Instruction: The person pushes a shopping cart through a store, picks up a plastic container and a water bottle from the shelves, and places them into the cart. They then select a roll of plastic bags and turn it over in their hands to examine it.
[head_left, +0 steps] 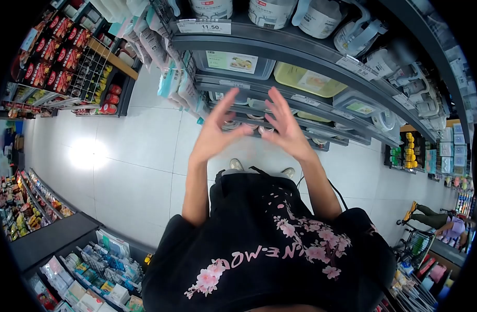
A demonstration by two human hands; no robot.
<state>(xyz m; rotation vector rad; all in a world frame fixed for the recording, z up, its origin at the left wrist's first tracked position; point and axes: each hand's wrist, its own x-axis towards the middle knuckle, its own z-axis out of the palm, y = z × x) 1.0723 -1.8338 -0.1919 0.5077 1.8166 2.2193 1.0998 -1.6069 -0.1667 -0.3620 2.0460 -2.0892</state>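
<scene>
My left hand is raised in front of me with its fingers spread and nothing in it. Facing it across a small gap, my right hand is likewise open and bare. Both look slightly blurred at the fingertips. Beyond them stands a shelf unit with lidded plastic food boxes; the nearest are a grey-lidded box and a yellow-green box. Plastic jugs line the shelf above. Neither hand appears to touch the shelves, though the exact distance is hard to judge.
Bagged goods hang at the shelf's left end. Pale floor tiles spread around my feet. A display of red packets stands far left, stocked shelves behind me at left. A person with a shopping cart is at right.
</scene>
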